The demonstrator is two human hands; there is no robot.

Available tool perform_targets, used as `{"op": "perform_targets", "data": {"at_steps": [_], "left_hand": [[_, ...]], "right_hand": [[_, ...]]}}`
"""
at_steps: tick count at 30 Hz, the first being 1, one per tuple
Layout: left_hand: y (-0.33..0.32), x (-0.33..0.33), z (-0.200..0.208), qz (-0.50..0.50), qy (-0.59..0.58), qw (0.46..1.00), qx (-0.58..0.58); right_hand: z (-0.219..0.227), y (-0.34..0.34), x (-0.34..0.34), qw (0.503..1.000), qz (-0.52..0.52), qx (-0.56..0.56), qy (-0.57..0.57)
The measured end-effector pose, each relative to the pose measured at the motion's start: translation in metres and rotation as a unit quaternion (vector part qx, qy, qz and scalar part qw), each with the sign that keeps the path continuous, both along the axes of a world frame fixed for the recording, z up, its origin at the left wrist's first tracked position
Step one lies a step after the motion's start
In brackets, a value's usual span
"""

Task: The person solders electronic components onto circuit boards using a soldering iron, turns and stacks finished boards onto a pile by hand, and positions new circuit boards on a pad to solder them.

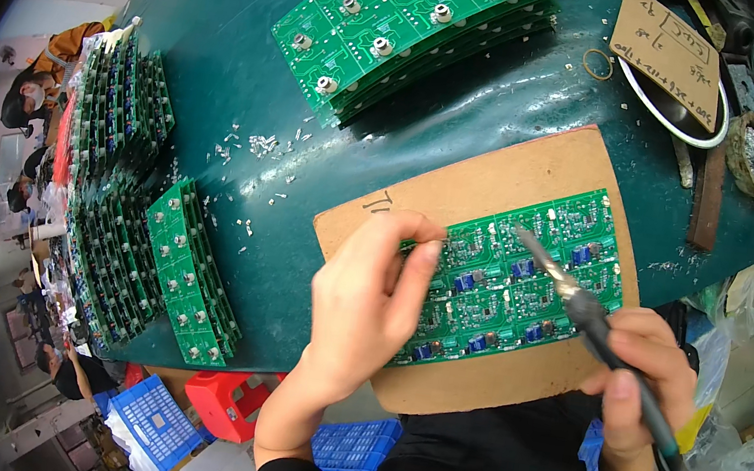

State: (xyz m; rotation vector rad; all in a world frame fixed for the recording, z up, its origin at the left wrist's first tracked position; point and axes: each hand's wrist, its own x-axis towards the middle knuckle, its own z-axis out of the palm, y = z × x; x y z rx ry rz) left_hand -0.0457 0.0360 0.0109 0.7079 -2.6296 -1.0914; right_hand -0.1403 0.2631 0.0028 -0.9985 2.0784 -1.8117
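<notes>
A green circuit board (537, 303) with small blue and white parts lies on a piece of brown cardboard (492, 180) in front of me. My right hand (644, 373) grips a soldering iron (589, 316) by its dark handle. The iron's metal tip reaches over the upper middle of the board; whether it touches cannot be told. My left hand (374, 289) is at the board's left end, thumb and forefinger pinched together at its upper left corner. Anything between those fingertips is too small or hidden to name.
Stacked green boards (409, 21) stand at the far side of the green tabletop (277, 250). More boards (191, 276) stand in rows at left, near scattered small white parts (264, 146). At right are a white-rimmed bowl (718, 140) under a written card (668, 50) and a round roll (753, 155).
</notes>
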Motion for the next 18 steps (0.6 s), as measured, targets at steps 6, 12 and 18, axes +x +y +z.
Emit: {"op": "perform_targets", "data": {"at_steps": [6,12,18], "left_hand": [[0.009,-0.016,-0.008,-0.097,0.104,0.99,-0.02],[0.007,-0.032,-0.027,-0.146,0.129,0.978,-0.077],[0.006,-0.035,-0.029,-0.152,0.122,0.975,-0.104]], "right_hand": [[-0.001,0.01,0.003,0.999,-0.041,0.016,-0.008],[-0.003,0.003,0.0,0.998,-0.02,0.029,-0.049],[0.001,-0.006,-0.007,0.999,0.013,0.039,0.02]]}}
